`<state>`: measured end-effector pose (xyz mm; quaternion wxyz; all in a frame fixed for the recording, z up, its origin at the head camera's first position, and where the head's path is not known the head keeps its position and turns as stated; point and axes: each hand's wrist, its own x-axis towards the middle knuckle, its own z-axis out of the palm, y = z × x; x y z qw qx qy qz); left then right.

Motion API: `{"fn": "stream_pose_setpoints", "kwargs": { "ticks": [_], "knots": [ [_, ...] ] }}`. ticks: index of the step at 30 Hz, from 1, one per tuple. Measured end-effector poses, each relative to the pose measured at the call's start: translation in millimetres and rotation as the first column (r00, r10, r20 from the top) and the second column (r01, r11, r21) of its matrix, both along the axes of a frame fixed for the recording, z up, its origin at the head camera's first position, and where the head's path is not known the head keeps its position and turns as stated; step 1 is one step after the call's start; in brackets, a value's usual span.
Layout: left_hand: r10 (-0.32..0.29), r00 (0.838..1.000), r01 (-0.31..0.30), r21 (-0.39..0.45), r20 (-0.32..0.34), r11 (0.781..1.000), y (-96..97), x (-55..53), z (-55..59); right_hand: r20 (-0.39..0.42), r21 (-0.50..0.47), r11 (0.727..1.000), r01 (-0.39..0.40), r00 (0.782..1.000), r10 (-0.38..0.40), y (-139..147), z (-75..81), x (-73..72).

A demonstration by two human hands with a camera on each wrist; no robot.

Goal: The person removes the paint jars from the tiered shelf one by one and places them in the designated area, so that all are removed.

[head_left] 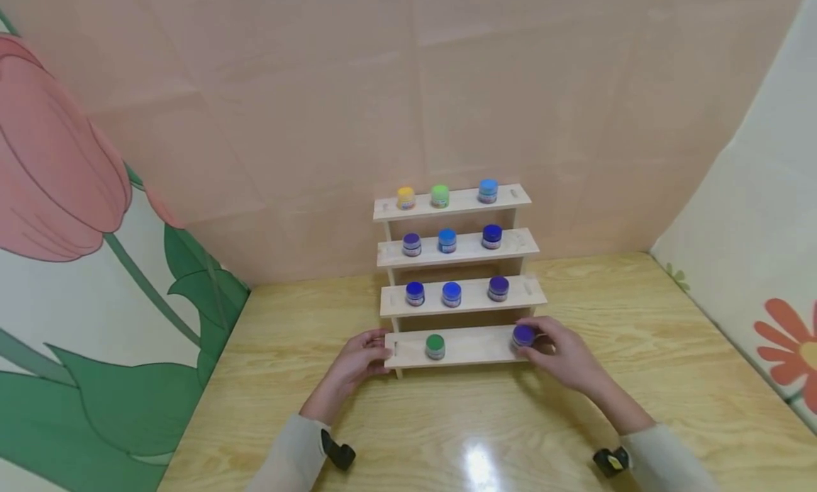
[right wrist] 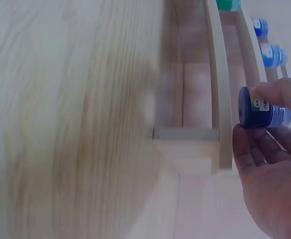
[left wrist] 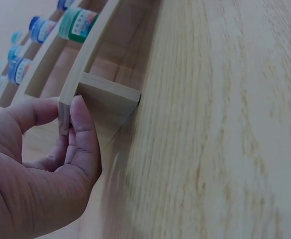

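A four-tier wooden stepped rack [head_left: 475,347] stands on the table, with small paint jars on every tier. My left hand [head_left: 357,357] grips the left end of the lowest shelf; the left wrist view shows thumb and fingers pinching the shelf end [left wrist: 64,112]. At the right end of that same shelf, my right hand [head_left: 564,357] pinches a purple-lidded paint jar [head_left: 523,335] between thumb and fingers. The right wrist view has this dark paint jar [right wrist: 254,107] right by the shelf board [right wrist: 225,114]. A green-lidded jar [head_left: 435,346] sits left of centre on the lowest shelf.
Above, the second shelf holds blue and purple jars [head_left: 452,294], the third likewise [head_left: 447,240]. Yellow, light green and light blue jars [head_left: 488,191] stand on top. A pinkish backdrop [head_left: 306,144] rises behind the table [head_left: 300,315], and flower-printed panels [head_left: 121,400] flank it.
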<state>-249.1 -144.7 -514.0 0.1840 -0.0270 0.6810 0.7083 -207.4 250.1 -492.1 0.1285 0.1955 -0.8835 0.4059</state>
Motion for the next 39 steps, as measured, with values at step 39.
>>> {"fn": "stream_pose_setpoints", "kwargs": {
  "ticks": [39],
  "knots": [
    [-0.014,1.000,0.014,0.022,0.018,1.000,-4.3,-0.5,-1.2,0.137,0.045,0.998,0.046,0.989,-0.052,108,-16.5,-55.9]
  ]
}}
